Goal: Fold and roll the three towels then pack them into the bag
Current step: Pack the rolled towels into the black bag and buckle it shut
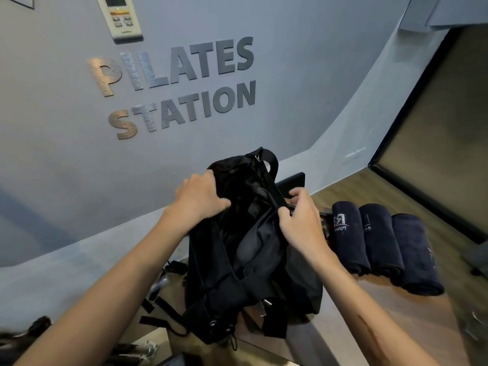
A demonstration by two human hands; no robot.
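Black bag (pixel 253 260), soft matte fabric with straps and metal eyelets, slumps on the wood-grain counter (pixel 383 313) between both hands. Left hand (pixel 200 199) clamps fingers over its left rim; right hand (pixel 301 220) pinches a flat webbing strap at the right rim. Just right of the right hand: three rolled navy terry towels (pixel 375 244) side by side (white print, unreadable). Beyond the hands, grey wall (pixel 52 128), brushed-metal letters "PILATES STATION" (pixel 179 85).

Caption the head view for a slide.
Both hands, left and right, hold open the black bag beside three rolled navy towels.
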